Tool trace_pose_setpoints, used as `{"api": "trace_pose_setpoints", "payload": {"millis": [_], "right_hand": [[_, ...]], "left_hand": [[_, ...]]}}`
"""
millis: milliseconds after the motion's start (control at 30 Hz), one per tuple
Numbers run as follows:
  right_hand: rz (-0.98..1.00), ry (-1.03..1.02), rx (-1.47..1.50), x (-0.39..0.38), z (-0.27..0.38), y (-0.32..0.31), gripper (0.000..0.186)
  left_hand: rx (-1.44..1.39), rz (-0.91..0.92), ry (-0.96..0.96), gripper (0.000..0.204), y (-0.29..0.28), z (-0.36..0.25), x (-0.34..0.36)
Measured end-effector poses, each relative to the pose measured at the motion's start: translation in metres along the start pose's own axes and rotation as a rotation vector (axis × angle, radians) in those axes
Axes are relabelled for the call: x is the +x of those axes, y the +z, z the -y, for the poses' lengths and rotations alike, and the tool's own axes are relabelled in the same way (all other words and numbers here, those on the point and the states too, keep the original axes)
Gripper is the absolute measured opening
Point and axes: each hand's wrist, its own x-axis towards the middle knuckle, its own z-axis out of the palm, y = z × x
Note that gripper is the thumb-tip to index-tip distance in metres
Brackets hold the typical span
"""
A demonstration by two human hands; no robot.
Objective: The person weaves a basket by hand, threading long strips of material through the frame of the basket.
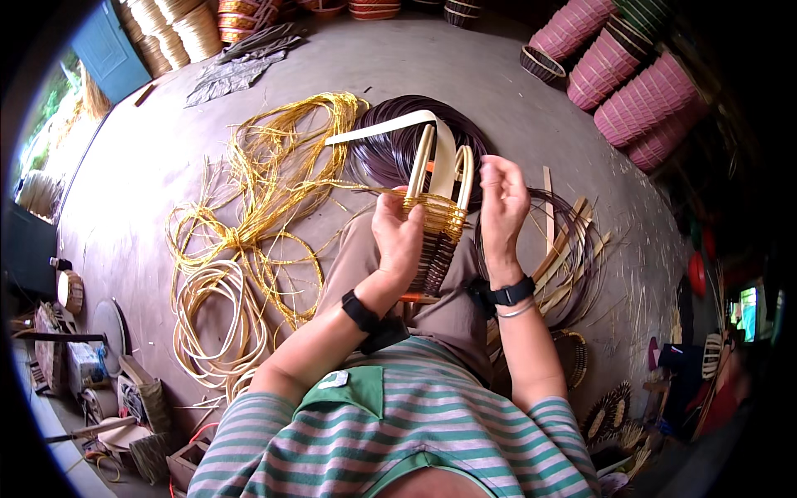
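Observation:
A small partly woven basket (436, 251) stands between my knees, its lower wall dark brown and its upper band gold. Pale cane loops rise from its rim, and a wide cream strip (390, 125) arches up out of it to the left. My left hand (398, 231) grips the near left side of the basket, thumb on the gold band. Just right of the rim, my right hand (504, 197) is raised with fingers curled toward the thumb. What those fingers hold, if anything, is too small to tell. Gold strands (344, 186) run from the band leftward.
A tangled gold bundle (249, 216) and coiled pale cane (217, 319) lie on the floor at left. Behind the basket is a dark brown coil (386, 153). Loose flat strips (564, 253) lie at right. Stacked pink baskets (643, 108) stand far right; tools (116, 398) crowd lower left.

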Motion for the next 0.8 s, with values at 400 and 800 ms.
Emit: {"api": "trace_pose_setpoints", "payload": {"millis": [400, 800], "right_hand": [[0.218, 0.174, 0.204, 0.004, 0.006, 0.015, 0.02], [-0.028, 0.623, 0.471, 0.001, -0.051, -0.057, 0.018]], "left_hand": [[0.521, 0.044, 0.383, 0.032, 0.001, -0.008, -0.002], [0.213, 0.693, -0.376, 0.024, -0.009, -0.05, 0.062]]}}
